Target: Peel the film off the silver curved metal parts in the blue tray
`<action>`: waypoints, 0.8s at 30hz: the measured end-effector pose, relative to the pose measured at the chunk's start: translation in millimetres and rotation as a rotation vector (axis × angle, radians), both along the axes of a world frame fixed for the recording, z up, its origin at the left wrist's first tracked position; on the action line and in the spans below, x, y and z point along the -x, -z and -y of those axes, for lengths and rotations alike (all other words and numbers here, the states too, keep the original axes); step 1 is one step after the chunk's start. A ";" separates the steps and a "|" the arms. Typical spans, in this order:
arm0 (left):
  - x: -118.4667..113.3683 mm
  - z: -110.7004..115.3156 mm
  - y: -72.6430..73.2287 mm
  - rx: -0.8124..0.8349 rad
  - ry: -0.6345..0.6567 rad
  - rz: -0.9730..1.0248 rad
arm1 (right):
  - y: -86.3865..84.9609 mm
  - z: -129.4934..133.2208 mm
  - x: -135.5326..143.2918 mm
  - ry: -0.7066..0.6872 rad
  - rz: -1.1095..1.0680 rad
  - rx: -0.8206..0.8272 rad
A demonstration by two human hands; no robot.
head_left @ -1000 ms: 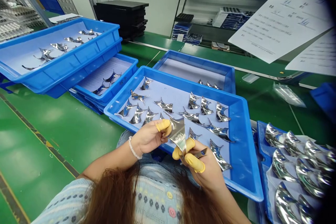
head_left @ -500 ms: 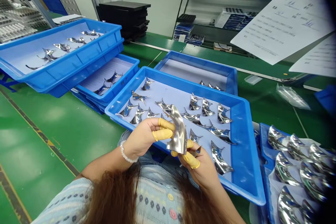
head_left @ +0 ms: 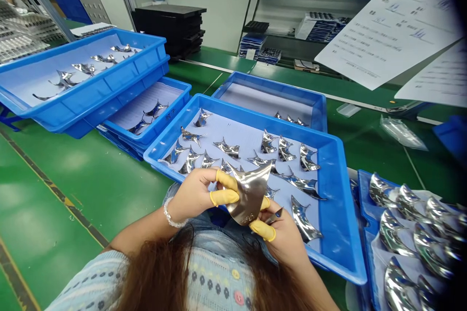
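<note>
A curved, shiny metal piece (head_left: 250, 192) with pointed corners is held between my two hands, above the near edge of a blue tray (head_left: 350, 233). My left hand (head_left: 204, 194), in yellow finger cots, pinches its left side. On its lower right, my right hand (head_left: 275, 228), also in yellow finger cots, grips the edge. A small dark pointed thing (head_left: 274, 215) sticks out among the right fingers; I cannot make out what it is. Several similar metal pieces (head_left: 304, 221) lie on white paper inside the tray.
Stacked blue trays (head_left: 109, 92) with metal pieces stand at the left. Another blue tray (head_left: 270, 95) sits behind the main one. At the right, more curved pieces (head_left: 397, 233) rest on blue trays. Printed sheets (head_left: 386, 34) hang at upper right. Plastic bags (head_left: 403, 132) lie on the green table.
The metal piece has been turned between my hands, so its broad face and wide top edge now show instead of a narrow curved side. Both hands stay on it.
</note>
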State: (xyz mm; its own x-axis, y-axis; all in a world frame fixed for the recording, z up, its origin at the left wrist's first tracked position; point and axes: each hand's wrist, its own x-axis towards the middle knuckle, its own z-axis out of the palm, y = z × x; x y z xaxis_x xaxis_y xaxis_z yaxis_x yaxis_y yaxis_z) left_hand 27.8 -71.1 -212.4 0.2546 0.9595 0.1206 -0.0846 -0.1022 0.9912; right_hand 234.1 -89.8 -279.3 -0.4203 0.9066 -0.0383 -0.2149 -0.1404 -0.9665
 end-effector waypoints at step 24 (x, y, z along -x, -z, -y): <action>2.0 -7.2 -6.9 -0.236 0.007 -0.158 | 1.2 -3.9 2.5 0.137 -0.012 0.012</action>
State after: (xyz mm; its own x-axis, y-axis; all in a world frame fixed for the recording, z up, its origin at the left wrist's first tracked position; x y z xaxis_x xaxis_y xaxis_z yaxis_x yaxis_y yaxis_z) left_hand 25.8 -63.8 -205.5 0.2949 0.9077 0.2985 0.0670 -0.3313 0.9411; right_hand 231.6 -85.9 -280.5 -0.2935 0.9549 -0.0452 -0.2448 -0.1208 -0.9620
